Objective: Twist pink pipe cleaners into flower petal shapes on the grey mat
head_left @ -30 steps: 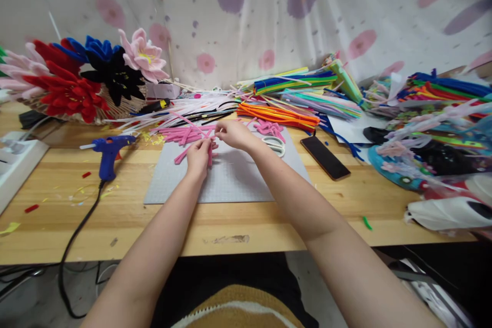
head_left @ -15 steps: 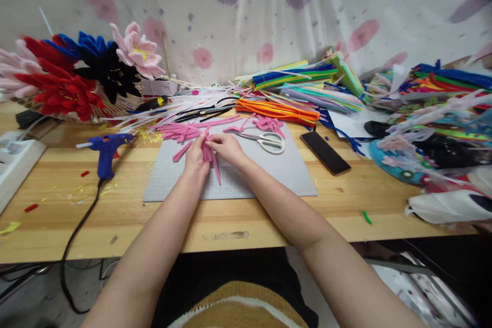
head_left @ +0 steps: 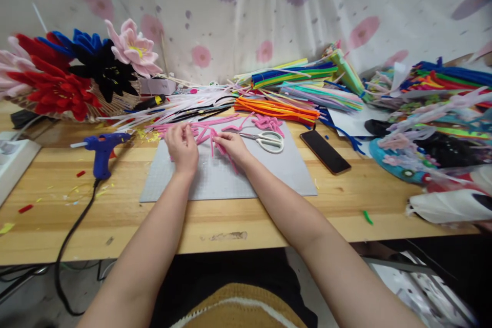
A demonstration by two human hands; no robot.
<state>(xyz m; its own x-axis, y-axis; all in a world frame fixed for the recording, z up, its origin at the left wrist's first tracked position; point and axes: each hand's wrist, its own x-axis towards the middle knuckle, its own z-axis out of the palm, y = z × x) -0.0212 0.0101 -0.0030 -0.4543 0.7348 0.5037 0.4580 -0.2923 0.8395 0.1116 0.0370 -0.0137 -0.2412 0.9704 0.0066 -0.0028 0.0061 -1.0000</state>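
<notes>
My right hand is closed on a bunch of bent pink pipe cleaners, pinched at the fingertips above the grey cutting mat. Some of their ends hang below the fingers. My left hand, its fingers curled inward, is over the left part of the mat, in front of a pile of loose pink pipe cleaners. Whatever lies between its fingers I cannot make out. To the right of my right hand, scissors with pale handles rest on the mat beside more bent pink pipe cleaners.
A blue glue gun stands at the left, its cord running off the table's front. A phone lies right of the mat. Behind are orange pipe cleaners and other bundles. Fuzzy flowers fill the back left.
My left hand has come away from the pink bunch and moved left towards the pile. The bunch is now in my right hand alone, slightly further right.
</notes>
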